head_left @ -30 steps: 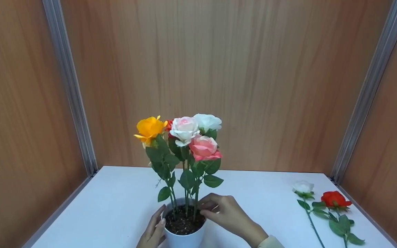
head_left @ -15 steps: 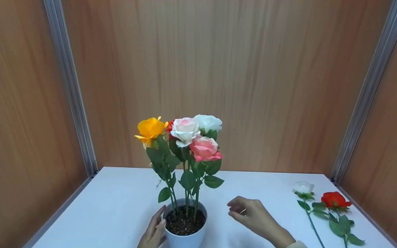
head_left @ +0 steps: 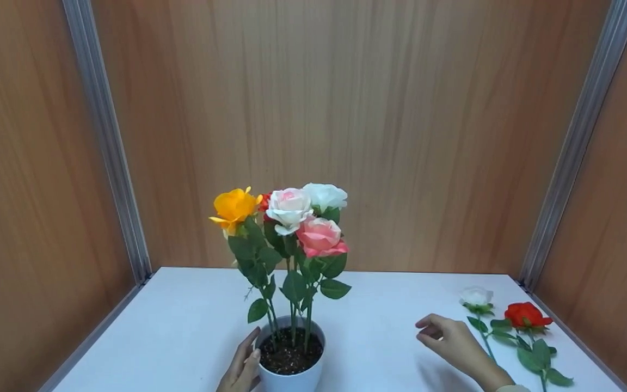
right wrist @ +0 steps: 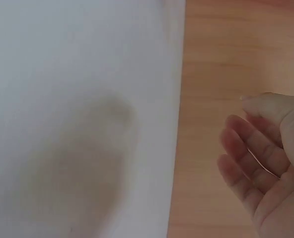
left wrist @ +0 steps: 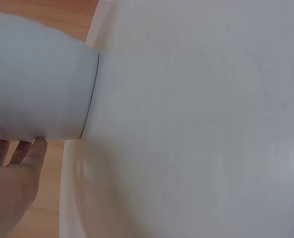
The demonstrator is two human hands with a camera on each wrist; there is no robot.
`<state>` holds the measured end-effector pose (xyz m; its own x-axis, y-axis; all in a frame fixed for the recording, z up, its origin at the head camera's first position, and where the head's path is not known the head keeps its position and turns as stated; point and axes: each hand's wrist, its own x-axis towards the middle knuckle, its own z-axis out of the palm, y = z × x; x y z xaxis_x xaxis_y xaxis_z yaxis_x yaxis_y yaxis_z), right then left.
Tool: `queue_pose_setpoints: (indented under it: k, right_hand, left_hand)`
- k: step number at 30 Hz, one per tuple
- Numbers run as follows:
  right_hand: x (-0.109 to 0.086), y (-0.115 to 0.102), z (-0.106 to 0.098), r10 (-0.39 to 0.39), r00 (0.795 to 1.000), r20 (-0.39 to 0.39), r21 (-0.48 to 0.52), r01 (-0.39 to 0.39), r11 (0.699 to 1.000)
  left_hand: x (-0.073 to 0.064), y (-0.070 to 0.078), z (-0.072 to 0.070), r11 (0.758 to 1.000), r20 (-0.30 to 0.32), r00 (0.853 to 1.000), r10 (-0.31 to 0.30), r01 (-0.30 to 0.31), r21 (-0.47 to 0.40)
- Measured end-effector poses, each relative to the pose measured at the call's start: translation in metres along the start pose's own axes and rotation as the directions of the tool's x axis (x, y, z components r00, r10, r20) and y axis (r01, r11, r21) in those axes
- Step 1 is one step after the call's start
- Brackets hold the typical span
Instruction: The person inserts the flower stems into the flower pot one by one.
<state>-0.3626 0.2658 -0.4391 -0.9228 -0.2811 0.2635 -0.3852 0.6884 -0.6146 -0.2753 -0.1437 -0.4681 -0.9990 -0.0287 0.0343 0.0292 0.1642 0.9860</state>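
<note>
A white pot (head_left: 292, 382) filled with dark soil stands near the front of the table. Upright in it are a yellow-orange rose (head_left: 233, 209), a pale pink rose (head_left: 290, 208), a white rose (head_left: 325, 196) and a coral rose (head_left: 321, 238); behind them a red flower (head_left: 264, 202) is mostly hidden. My left hand (head_left: 241, 366) rests against the pot's left side, fingertips (left wrist: 38, 145) touching its wall. My right hand (head_left: 452, 340) hovers over the table right of the pot, fingers loosely bent around nothing, as the right wrist view also shows.
On the right of the white table (head_left: 183, 326) lie a loose white rose (head_left: 477, 297) and a loose red rose (head_left: 527, 317), stems toward the front. Wood-grain panels (head_left: 346, 109) enclose the back and both sides, with grey metal posts (head_left: 109, 147) at the corners.
My right hand has let go at the coral rose's stem by the pot's rim and moved right toward the loose roses. The left hand has stayed on the pot.
</note>
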Motion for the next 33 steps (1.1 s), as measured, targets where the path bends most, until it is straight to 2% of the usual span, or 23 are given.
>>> queue_pose_setpoints:
  k: [3,7,10,14,17,20,22,23,26,27,29,33]
  right_hand:
    - [-0.004,0.017,-0.010,0.084,0.995,-0.054,-0.009,-0.085,0.996]
    - [-0.010,0.038,-0.024,0.231,0.967,-0.104,-0.005,-0.233,0.973]
    - [-0.015,0.054,-0.034,0.319,0.942,-0.109,-0.006,-0.321,0.947]
    - [-0.024,0.074,-0.045,0.394,0.915,-0.086,-0.006,-0.396,0.918]
    - [-0.031,0.089,-0.049,0.489,0.871,-0.042,0.017,-0.489,0.872]
    - [-0.036,0.103,-0.052,0.599,0.800,0.010,0.036,-0.599,0.800]
    - [-0.038,0.111,-0.054,0.638,0.768,0.053,0.031,-0.640,0.768]
    - [-0.039,0.114,-0.055,0.647,0.759,0.070,0.027,-0.650,0.760]
    - [-0.041,0.120,-0.059,0.653,0.748,0.118,0.002,-0.657,0.754]
    - [-0.043,0.121,-0.060,0.642,0.756,0.133,-0.002,-0.647,0.762]
    - [-0.044,0.122,-0.061,0.638,0.755,0.153,0.006,-0.646,0.763]
    - [-0.046,0.121,-0.060,0.652,0.739,0.172,0.057,-0.668,0.742]
  left_hand:
    - [0.000,0.000,0.000,1.000,-0.003,1.000,0.001,-0.001,-0.008]
    - [0.000,0.000,0.001,1.000,-0.020,1.000,0.003,-0.003,-0.009]
    - [0.000,0.000,0.002,1.000,-0.027,1.000,0.003,-0.003,-0.006]
    - [0.001,0.000,0.002,1.000,-0.026,1.000,0.012,-0.013,-0.003]
    - [0.000,-0.001,0.001,1.000,-0.013,1.000,0.018,-0.018,-0.007]
    - [0.000,-0.003,0.000,1.000,0.001,1.000,0.012,-0.012,-0.016]
    - [0.001,-0.003,0.000,1.000,0.003,1.000,0.007,-0.006,-0.020]
    - [0.001,-0.003,0.000,1.000,0.004,1.000,0.005,-0.005,-0.023]
    - [0.002,-0.001,0.000,1.000,-0.003,1.000,0.007,-0.008,-0.030]
    - [0.002,-0.001,0.000,0.999,-0.005,1.000,0.007,-0.007,-0.035]
    - [0.002,0.000,0.000,0.999,-0.002,1.000,0.012,-0.012,-0.037]
    - [0.001,-0.001,0.000,0.999,0.004,1.000,0.016,-0.015,-0.037]
